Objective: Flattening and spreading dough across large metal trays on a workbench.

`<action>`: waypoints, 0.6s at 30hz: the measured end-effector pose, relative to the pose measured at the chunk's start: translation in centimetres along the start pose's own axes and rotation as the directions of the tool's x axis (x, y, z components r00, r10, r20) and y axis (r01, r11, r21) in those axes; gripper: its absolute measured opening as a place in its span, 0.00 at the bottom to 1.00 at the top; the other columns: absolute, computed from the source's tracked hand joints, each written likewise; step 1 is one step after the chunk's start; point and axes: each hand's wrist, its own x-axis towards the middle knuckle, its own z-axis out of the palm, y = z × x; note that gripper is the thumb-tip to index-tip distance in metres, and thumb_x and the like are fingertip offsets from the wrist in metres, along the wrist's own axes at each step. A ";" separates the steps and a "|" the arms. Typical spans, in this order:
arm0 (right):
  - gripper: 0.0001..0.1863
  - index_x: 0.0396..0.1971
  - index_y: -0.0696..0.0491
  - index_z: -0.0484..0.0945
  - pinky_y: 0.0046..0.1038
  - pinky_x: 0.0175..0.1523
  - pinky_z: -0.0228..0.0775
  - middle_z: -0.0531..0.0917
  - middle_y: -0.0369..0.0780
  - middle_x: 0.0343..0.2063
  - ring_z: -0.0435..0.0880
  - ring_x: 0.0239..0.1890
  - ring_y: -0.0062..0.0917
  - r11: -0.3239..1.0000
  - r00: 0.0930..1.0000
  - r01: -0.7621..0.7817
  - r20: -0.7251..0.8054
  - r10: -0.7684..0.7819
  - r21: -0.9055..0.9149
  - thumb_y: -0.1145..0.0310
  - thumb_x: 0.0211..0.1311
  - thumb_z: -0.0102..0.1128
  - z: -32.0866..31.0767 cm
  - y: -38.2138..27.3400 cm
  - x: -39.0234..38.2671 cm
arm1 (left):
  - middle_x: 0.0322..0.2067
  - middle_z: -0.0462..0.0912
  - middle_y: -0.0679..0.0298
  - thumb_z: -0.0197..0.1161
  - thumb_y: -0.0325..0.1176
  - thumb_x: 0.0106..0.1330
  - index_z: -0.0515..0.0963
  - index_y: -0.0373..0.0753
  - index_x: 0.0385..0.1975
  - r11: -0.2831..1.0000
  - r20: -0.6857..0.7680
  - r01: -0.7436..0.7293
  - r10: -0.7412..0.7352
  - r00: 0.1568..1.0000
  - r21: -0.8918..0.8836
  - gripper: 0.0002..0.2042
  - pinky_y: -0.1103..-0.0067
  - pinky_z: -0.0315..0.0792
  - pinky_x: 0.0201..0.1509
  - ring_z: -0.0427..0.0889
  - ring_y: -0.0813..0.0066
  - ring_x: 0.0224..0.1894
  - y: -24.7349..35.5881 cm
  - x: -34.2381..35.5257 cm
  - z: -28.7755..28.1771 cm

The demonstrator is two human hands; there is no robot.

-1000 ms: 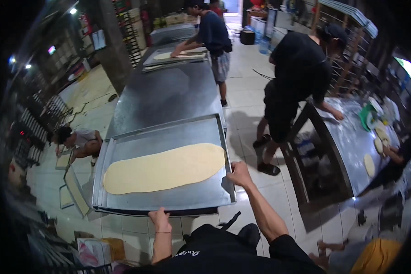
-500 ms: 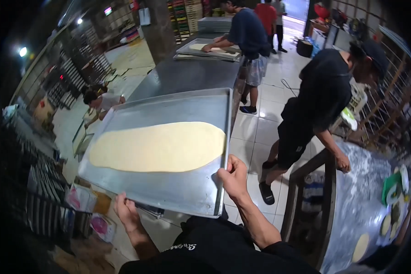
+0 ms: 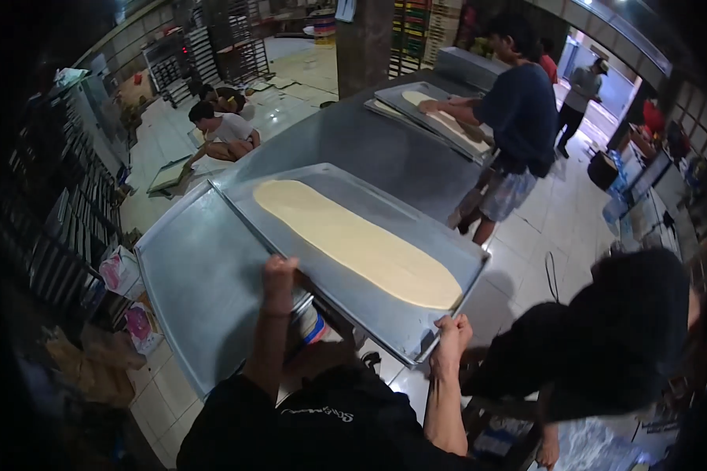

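Observation:
A metal baking tray [image 3: 306, 182] is held at a slant in front of me, its far part over the metal table. One long oval sheet of pale dough [image 3: 353, 243] lies across it. My left hand [image 3: 280, 275] is closed on the tray's near edge. At the near right corner, the fingers of my right hand [image 3: 452, 334] are wrapped round the rim. Just left of the held tray is a second metal tray [image 3: 200, 275] with no dough on it; the two edges lie close together, and I cannot tell whether they touch.
The metal table [image 3: 330, 141] stretches away. Beyond, a person in a dark shirt [image 3: 518, 102] works dough on another tray [image 3: 426, 88]. Close on my right, a person in black [image 3: 589, 330] bends over a floured worktop [image 3: 597, 443]. Someone crouches [image 3: 228, 133] on the floor at left.
My view has swung left. The dough tray has moved to the table and turned, its right end now nearer me. The second tray has come into view at left. Both hands keep their grip.

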 end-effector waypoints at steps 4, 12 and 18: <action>0.10 0.13 0.51 0.59 0.18 0.29 0.60 0.67 0.34 0.16 0.62 0.20 0.18 0.990 1.000 -0.022 0.017 0.024 -0.139 0.79 0.41 0.50 2.1 0.8 7.7 | 0.16 0.67 0.70 0.55 0.25 0.51 0.73 0.37 0.23 0.961 -0.099 0.263 -0.270 0.958 -0.078 0.01 0.84 0.60 0.20 0.61 0.81 0.15 -4.9 5.7 4.9; 0.06 0.20 0.57 0.70 0.22 0.28 0.64 0.71 0.37 0.17 0.69 0.20 0.22 0.897 0.955 0.060 0.286 0.076 -0.438 0.73 0.48 0.57 6.0 6.9 19.4 | 0.31 0.75 0.62 0.59 0.32 0.57 0.72 0.35 0.41 0.907 -0.266 0.009 0.114 0.957 0.422 0.13 0.79 0.65 0.30 0.71 0.74 0.29 -10.8 12.7 9.2; 0.19 0.44 0.59 0.74 0.32 0.42 0.70 0.77 0.49 0.39 0.78 0.37 0.35 0.776 0.353 0.187 0.779 0.519 -0.602 0.65 0.53 0.60 6.8 -2.0 26.8 | 0.45 0.74 0.63 0.55 0.41 0.65 0.69 0.41 0.52 0.868 0.086 0.210 -0.192 0.978 -0.450 0.18 0.80 0.67 0.41 0.73 0.75 0.40 -9.2 5.8 20.3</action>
